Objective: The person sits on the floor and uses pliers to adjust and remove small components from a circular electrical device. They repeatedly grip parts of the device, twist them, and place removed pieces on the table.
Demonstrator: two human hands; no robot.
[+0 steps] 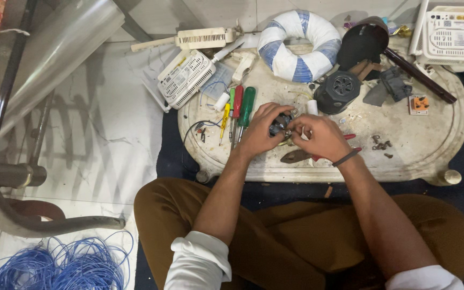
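Note:
A small dark metal part [280, 124] is held between both my hands over a worn oval white work table [430, 145]. My left hand [261, 131] grips it from the left side, fingers curled around it. My right hand [320, 137], with a dark band at the wrist, pinches it from the right. Just left of my left hand lie a green-handled screwdriver [247, 104], a red-handled one [238, 102] and a thin yellow one [225, 115]. Red-handled pliers [304, 156] lie partly hidden under my right hand.
On the table stand a blue-and-white wrapped ring coil [298, 45], a black round motor housing [338, 91], a white vented box [185, 78], an orange-and-white switch [419, 103] and loose screws [381, 144]. A coil of blue wire [55, 266] lies on the marble floor at lower left.

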